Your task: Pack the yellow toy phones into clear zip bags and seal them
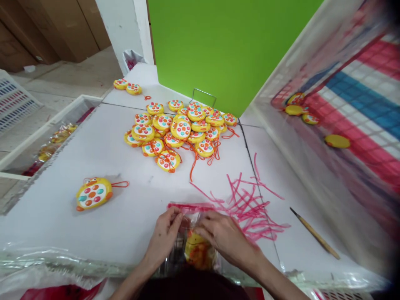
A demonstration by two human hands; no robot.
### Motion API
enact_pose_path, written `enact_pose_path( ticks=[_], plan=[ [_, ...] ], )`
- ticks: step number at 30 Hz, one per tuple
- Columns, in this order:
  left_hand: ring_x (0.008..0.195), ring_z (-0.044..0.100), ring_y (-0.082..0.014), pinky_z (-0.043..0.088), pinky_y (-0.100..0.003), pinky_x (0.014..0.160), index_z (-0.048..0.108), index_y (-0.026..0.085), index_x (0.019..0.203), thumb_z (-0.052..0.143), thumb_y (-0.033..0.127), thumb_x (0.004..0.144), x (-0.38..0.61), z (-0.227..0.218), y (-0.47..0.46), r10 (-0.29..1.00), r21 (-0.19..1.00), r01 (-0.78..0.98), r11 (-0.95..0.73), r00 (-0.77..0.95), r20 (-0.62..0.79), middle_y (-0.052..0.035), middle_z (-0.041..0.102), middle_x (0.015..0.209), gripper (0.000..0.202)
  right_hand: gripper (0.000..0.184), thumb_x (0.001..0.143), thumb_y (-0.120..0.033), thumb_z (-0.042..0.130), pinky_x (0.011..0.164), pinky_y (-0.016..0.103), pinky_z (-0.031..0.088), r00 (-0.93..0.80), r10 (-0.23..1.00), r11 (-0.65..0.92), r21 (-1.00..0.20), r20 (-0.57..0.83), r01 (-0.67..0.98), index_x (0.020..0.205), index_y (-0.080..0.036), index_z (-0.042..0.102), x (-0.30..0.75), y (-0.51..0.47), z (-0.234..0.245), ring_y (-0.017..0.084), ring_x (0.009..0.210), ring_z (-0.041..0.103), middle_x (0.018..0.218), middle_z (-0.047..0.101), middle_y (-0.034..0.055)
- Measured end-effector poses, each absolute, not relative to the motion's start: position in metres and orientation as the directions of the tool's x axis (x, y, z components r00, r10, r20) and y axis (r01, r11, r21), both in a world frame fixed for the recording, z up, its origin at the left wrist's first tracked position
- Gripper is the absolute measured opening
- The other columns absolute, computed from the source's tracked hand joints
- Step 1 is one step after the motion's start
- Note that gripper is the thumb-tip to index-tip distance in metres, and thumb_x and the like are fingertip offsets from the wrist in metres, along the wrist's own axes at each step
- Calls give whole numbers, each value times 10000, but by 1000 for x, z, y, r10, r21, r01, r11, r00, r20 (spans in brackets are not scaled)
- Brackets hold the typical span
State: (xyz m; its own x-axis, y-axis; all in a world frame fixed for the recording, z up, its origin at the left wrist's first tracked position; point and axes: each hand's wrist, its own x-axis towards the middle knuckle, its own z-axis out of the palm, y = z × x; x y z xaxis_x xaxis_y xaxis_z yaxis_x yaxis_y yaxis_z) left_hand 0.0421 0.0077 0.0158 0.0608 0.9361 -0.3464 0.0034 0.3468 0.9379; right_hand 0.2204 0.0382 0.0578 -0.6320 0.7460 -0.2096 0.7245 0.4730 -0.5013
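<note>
At the table's front edge, a clear plastic bag (178,250) with a pink top strip has a yellow toy (197,252) inside it. My left hand (168,229) is closed, pinching the bag's upper left side between thumb and finger. Across from it, my right hand (220,233) has its fingers curled together on the bag's upper right side. Part of the bag's mouth is hidden behind the fingers. Thin pink plastic strips (246,208) lie scattered just beyond my right hand. A single yellow duck-like toy (93,193) with coloured dots and an orange cord rests to the left.
Farther back is a pile of similar yellow toys (179,129). A green panel (225,50) stands behind it. On the right are a thin wooden-handled tool (315,233) and a clear-sided container with yellow toys (337,141). A white crate (90,98) holding bagged toys sits below the left edge.
</note>
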Motion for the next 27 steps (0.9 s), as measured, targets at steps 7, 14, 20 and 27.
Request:
enact_pose_path(
  ticks=[7, 14, 20, 27],
  plan=[
    [809, 618, -174, 473, -288, 766, 637, 147, 934, 468, 242, 801, 42, 17, 11, 934, 941, 1, 340, 121, -337, -41, 691, 869, 234, 136, 843, -111, 513, 729, 247, 445, -578, 816, 450, -595, -30, 666, 876, -179, 626, 189, 45, 46, 157, 794, 567, 848, 620, 45],
    [672, 581, -165, 433, -245, 632, 669, 167, 880, 411, 174, 804, 47, 23, 10, 967, 930, 297, 218, 62, -246, -15, 670, 732, 268, 140, 806, -43, 505, 640, 251, 430, -614, 789, 538, -470, -10, 699, 784, -153, 587, 178, 44, 37, 164, 711, 562, 786, 607, 55],
    [665, 600, -167, 437, -251, 641, 636, 201, 877, 388, 226, 835, 48, 21, 6, 968, 899, 395, 186, 85, -238, -15, 662, 727, 252, 140, 758, -65, 501, 583, 212, 425, -460, 888, 369, -617, 13, 695, 716, -168, 587, 193, 56, 38, 126, 608, 562, 686, 612, 13],
    [755, 644, -193, 493, -271, 677, 557, 194, 780, 433, 329, 831, 35, 8, 2, 940, 933, 154, 326, 52, -337, -22, 658, 731, 190, 173, 750, -262, 469, 595, 276, 423, 103, 995, -92, -367, 10, 926, 711, -177, 613, 332, 76, 19, 186, 610, 602, 674, 657, 50]
  ],
)
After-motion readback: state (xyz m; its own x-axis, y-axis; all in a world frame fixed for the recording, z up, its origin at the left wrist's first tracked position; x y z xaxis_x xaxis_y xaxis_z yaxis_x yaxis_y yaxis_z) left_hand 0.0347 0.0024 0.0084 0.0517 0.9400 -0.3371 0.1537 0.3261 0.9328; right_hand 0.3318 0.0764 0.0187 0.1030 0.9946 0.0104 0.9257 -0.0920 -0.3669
